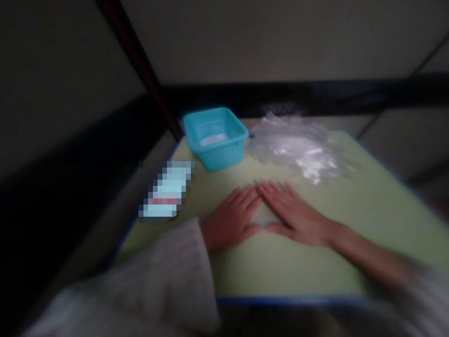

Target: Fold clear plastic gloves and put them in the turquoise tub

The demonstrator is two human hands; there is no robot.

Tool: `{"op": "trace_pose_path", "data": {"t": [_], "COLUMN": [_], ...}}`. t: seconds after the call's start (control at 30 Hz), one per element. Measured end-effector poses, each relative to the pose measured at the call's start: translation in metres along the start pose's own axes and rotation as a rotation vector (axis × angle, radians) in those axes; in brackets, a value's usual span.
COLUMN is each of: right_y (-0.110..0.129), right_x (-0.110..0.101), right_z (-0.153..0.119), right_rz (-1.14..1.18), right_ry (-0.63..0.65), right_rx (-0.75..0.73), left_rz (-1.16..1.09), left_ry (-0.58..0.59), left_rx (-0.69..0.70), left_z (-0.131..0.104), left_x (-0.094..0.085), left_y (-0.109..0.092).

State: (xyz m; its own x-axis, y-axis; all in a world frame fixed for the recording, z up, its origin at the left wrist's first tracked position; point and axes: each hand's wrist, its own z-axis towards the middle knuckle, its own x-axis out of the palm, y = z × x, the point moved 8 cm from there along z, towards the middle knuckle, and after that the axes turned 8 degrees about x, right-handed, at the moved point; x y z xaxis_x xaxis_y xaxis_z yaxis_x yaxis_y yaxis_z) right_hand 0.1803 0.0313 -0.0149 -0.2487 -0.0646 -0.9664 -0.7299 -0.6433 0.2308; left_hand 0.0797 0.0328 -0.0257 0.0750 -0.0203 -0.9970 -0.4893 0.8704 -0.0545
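Flat on the pale green tabletop (pixel 273 271) lies my left hand (pixel 233 217), palm down with its fingers stretched out. My right hand (pixel 294 210) rests the same way, its fingertips meeting or nearly meeting those of the left. Neither hand holds anything. Beyond the left hand stands a turquoise plastic basin (pixel 224 154) with something whitish inside, too blurred to name. A heap of clear plastic bags (pixel 298 145) lies beyond the right hand.
A pixelated, light-coloured phone-like object (pixel 170 192) lies at the table's left edge. Blue edging (pixel 291 299) runs along the table's front. Behind the table is a pale wall (pixel 280 42) with a dark band low down.
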Motion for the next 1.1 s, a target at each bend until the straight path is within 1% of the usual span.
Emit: {"op": "trace_pose_path", "data": {"t": [0.17,0.4,0.57,0.7,0.77,0.93,1.1], "right_y": [-0.012,-0.039,-0.052,-0.058,-0.063,-0.074,-0.075], "right_x": [-0.002,-0.011,-0.021,-0.023,-0.022,-0.022,-0.023], "right_z": [-0.002,-0.015,-0.021,-0.024,-0.026,-0.031,-0.031], "right_rz": [0.02,0.085,0.112,0.108,0.099,0.08,0.087], "right_ry": [0.068,0.143,0.206,0.259,0.26,0.194,0.187], "right_rx": [0.066,0.1,0.132,0.147,0.145,0.105,0.092], "left_rz": [-0.001,-0.062,-0.12,-0.116,-0.118,-0.13,-0.121], "left_ry": [0.034,0.102,0.077,0.095,0.103,0.095,0.075], "left_rx": [-0.013,-0.016,-0.008,-0.01,-0.015,-0.011,-0.006], "left_z": [-0.001,-0.004,-0.007,-0.007,-0.007,-0.007,-0.007], "left_x": [0.002,0.0,-0.003,-0.002,-0.002,-0.002,-0.004], "left_y": [0.003,0.012,0.017,0.018,0.019,0.018,0.017]}}
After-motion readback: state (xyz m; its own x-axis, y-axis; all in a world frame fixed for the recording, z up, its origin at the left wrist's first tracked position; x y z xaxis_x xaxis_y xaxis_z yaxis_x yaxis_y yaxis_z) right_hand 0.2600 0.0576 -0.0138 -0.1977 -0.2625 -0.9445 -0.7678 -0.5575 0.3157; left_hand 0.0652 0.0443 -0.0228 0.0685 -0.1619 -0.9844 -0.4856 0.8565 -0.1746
